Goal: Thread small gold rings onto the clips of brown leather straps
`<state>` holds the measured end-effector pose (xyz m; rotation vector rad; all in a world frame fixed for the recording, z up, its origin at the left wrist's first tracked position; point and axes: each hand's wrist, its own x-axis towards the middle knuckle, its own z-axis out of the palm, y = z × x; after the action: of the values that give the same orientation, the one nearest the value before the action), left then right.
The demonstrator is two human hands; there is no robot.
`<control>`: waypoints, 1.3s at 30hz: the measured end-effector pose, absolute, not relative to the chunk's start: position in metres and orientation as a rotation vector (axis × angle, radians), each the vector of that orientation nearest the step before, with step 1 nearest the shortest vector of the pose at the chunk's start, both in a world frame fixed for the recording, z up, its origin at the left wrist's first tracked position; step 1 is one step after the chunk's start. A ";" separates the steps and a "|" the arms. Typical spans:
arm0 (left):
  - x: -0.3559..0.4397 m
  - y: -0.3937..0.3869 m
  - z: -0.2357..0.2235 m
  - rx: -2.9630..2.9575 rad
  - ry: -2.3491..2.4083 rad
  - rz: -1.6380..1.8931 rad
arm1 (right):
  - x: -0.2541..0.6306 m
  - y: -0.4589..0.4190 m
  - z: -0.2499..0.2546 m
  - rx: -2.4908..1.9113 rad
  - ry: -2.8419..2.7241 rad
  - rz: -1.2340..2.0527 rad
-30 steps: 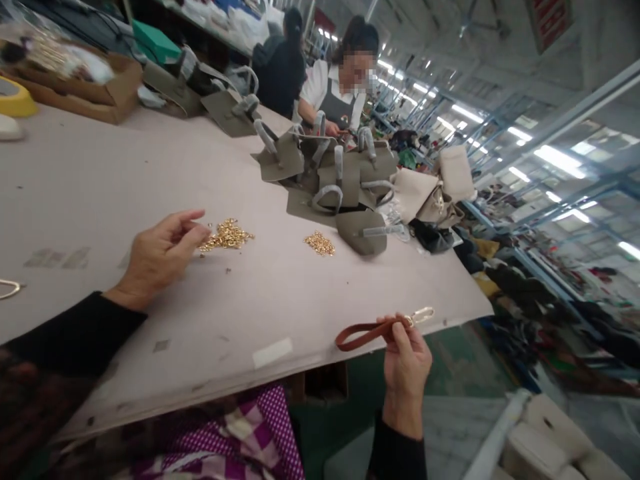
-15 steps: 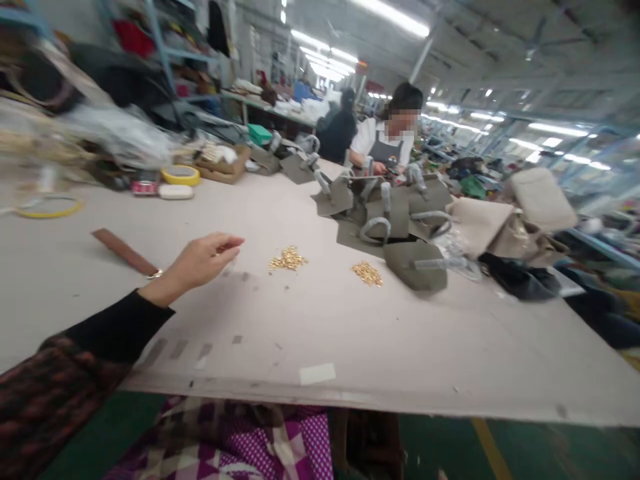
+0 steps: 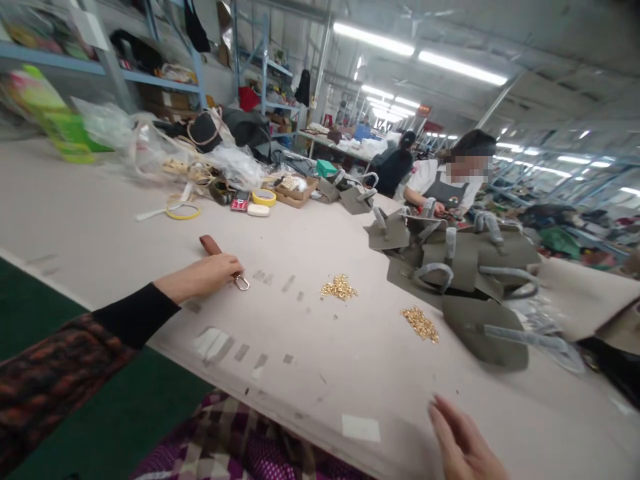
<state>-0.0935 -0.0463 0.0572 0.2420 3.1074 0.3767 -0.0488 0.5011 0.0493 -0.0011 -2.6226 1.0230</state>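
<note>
Left hand: palm down, fingers curled loosely over short brown leather strap w/ metal ring clasp; firm grip or mere contact, cannot tell. Strap lies flat on pale grey work table. Right of strap: two small heaps of gold metal fittings, then pile of olive-grey bag panels w/ handles. Right hand: nearer than strap, at table's front edge, fingers extended, holding nothing.
</note>
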 end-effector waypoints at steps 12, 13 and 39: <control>-0.090 -0.077 0.051 0.133 3.089 0.404 | -0.165 0.342 0.027 1.183 -2.657 0.317; -0.088 -0.075 0.052 0.083 3.096 0.394 | -0.170 0.344 0.021 1.178 -2.651 0.364; -0.174 0.191 0.086 0.224 2.001 2.187 | -0.179 0.363 0.054 0.059 -1.795 2.693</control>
<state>-0.1745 0.1914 0.0857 0.2243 2.0011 2.1870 -0.1787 0.3634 0.0541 0.0592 -1.7951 2.6931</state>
